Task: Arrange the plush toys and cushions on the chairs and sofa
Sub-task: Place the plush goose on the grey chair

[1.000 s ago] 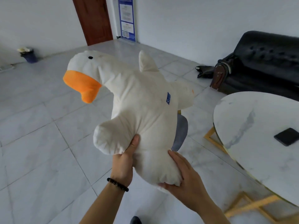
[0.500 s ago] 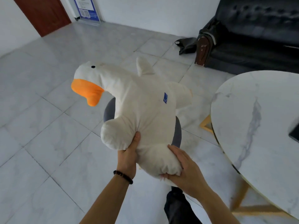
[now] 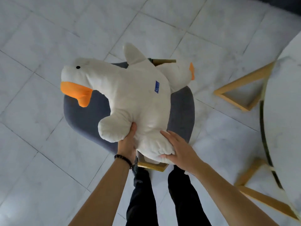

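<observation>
A big white plush duck with an orange beak and a small blue tag lies over the grey padded chair, head to the left, an orange-tipped foot at the upper right. My left hand grips its lower body from beneath, thumb up beside the left wing. My right hand holds the tail end, fingers spread over the fabric and thumb tucked under it. Whether the duck rests on the seat or hangs just above it cannot be told.
The chair has gold wooden legs. A round white marble table on a gold frame stands close at the right. Pale tiled floor surrounds the chair. My dark-trousered legs stand right behind it.
The view tipped down from the room and sofa to the chair directly below. The duck came lower and now covers the grey seat; both hands keep the same hold.
</observation>
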### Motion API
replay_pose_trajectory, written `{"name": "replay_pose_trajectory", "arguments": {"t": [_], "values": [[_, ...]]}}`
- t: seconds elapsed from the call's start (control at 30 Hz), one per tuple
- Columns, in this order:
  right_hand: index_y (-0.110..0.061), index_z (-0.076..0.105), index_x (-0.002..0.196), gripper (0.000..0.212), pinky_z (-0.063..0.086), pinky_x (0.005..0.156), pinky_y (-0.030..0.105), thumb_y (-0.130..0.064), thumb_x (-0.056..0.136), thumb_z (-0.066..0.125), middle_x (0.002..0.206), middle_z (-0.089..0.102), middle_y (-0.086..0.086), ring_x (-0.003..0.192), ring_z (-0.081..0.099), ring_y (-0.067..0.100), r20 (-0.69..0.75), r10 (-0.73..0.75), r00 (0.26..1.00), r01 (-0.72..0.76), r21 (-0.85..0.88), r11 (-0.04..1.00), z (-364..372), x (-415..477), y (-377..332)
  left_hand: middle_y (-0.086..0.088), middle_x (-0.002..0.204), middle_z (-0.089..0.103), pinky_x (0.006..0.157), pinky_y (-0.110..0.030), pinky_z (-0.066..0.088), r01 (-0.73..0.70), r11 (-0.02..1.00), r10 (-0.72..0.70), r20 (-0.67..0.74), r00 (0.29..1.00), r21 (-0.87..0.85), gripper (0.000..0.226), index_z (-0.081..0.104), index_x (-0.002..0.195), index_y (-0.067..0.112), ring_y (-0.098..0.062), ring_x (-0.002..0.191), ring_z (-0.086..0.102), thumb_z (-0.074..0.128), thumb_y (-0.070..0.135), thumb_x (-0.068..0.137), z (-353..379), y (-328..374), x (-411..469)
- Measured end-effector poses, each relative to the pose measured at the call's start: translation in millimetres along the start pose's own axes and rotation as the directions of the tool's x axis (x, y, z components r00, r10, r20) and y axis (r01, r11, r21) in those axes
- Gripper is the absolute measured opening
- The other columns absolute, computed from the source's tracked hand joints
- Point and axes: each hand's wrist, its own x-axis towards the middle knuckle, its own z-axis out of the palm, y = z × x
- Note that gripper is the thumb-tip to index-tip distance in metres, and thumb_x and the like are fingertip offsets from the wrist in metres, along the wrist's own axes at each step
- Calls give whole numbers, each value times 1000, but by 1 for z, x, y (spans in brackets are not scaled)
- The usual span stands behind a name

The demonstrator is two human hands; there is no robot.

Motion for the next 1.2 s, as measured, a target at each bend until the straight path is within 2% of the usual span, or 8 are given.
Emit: {"name": "replay_pose_trajectory", "arguments": {"t": [0.3,0.4,0.47,0.57,0.73,0.83,1.03,1.2], "values": [[-34,28,155,103,36,117,43,-44,72,88,162,26,4,143,35,30,114,188,976,-188,-12,982,77,41,43,-6,93,65,69,-30,50,271,961,-260,-149,954,54,13,65,101,12,-19,77,61,73,16,91,-36,-34,45],[-38,24,154,113,34,118,46,-68,62,82,163,21,0,147,30,26,237,246,940,-251,-12,968,66,47,31,-3,99,63,77,-25,47,38,961,41,-274,961,275,27,60,110,13,-22,93,62,75,23,89,-38,0,8],[-37,38,147,101,30,119,48,-85,62,67,163,21,-1,149,25,24,281,339,898,-378,96,921,55,60,24,2,144,50,102,-25,39,-192,791,351,-174,920,581,64,43,145,19,-16,133,47,74,30,90,-39,23,-13],[-25,62,107,70,40,106,36,-87,75,53,140,43,3,134,45,23,123,424,897,-436,403,805,46,86,19,2,156,36,112,-30,32,-360,490,512,72,856,794,75,33,154,21,-13,143,34,71,36,91,-34,45,-1],[-38,12,153,101,40,114,37,-68,78,72,157,31,-6,139,41,15,4,464,886,-310,749,585,64,120,19,-12,166,3,115,-50,31,-293,270,371,181,911,917,96,3,158,43,-37,147,25,67,56,88,-6,37,67],[-45,-7,157,109,32,121,43,-74,80,65,165,21,-10,147,32,15,18,410,912,-295,724,623,83,134,20,-22,160,3,109,-55,41,-263,233,429,143,892,936,96,5,160,41,-46,138,34,68,50,88,2,18,93],[-40,27,154,82,44,113,39,-70,86,61,145,52,-16,131,52,4,-132,311,941,-132,703,699,92,133,16,-28,142,32,101,-49,46,-408,35,748,247,616,912,85,29,158,20,-43,123,44,70,44,88,-10,5,82],[-46,0,158,92,38,116,44,-82,86,45,160,39,-3,141,45,24,60,312,948,-296,523,799,83,158,17,-32,153,22,109,-57,37,-275,-41,674,229,702,961,85,17,161,24,-48,133,34,55,60,94,-12,-2,98]]}}
